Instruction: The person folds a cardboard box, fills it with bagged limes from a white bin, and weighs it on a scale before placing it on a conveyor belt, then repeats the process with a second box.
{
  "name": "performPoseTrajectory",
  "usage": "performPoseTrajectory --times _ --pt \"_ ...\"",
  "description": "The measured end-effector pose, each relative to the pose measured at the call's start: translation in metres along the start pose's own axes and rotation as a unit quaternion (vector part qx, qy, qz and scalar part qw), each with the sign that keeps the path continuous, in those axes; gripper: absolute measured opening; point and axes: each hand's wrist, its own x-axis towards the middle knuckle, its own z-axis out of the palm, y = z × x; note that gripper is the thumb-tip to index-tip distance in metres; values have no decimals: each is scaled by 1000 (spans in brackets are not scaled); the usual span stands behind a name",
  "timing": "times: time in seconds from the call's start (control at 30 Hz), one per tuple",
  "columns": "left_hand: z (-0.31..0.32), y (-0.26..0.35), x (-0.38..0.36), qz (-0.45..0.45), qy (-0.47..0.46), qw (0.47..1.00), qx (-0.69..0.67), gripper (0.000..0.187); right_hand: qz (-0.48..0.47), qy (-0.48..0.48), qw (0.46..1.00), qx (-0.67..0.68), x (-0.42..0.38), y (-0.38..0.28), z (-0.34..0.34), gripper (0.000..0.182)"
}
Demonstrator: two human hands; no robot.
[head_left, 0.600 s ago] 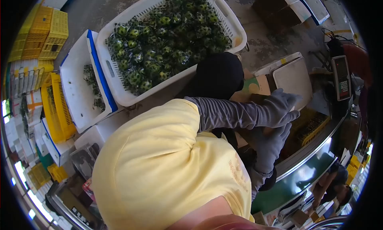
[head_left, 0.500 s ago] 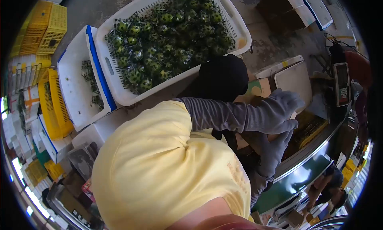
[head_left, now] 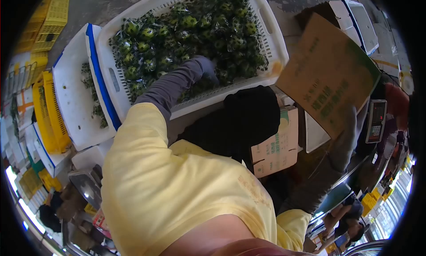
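Observation:
My left hand (head_left: 206, 71), in a grey glove, reaches into a large white plastic crate (head_left: 277, 38). It is over many green round fruits (head_left: 146, 31) wrapped in clear, dark-patterned film; its fingers are blurred. My right hand (head_left: 349, 120), gloved too, grips the lower right part of a brown cardboard box (head_left: 328, 74) with green print, which is held up and tilted. Below that box, beside my black-clad knee (head_left: 253, 114), is another printed carton (head_left: 277, 145).
A white foam box with a blue rim (head_left: 73, 91) holds small green pieces, left of the crate. Yellow baskets (head_left: 51, 114) stand farther left. A digital scale display (head_left: 376, 120) is at the right, near another person (head_left: 348, 216) at the lower right.
Both hands were together over the area in front of me. My left hand has swung left into the crate; my right hand has moved right and a cardboard box is now lifted with it.

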Motion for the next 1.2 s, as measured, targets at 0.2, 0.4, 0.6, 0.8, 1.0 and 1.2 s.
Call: performPoseTrajectory --times 0.2,0.4,0.6,0.8,1.0,1.2 --pt "34 -36 -2 92 83 989 83 71 78 -318 941 84 80 72 114 79" --pt "45 -54 -111 -54 171 984 8 57 152 -445 882 46 90 128 220 99" --pt "122 -76 -184 -221 339 914 -35 92 193 -529 822 82 72 160 291 98" --pt "144 -95 -190 -254 296 865 -315 82 296 -544 760 197 64 194 284 87" --pt "147 -48 -75 80 223 367 -900 61 373 -527 707 290 60 141 262 77" --pt "61 -14 -75 204 234 331 -891 67 458 -411 730 296 84 195 243 59"
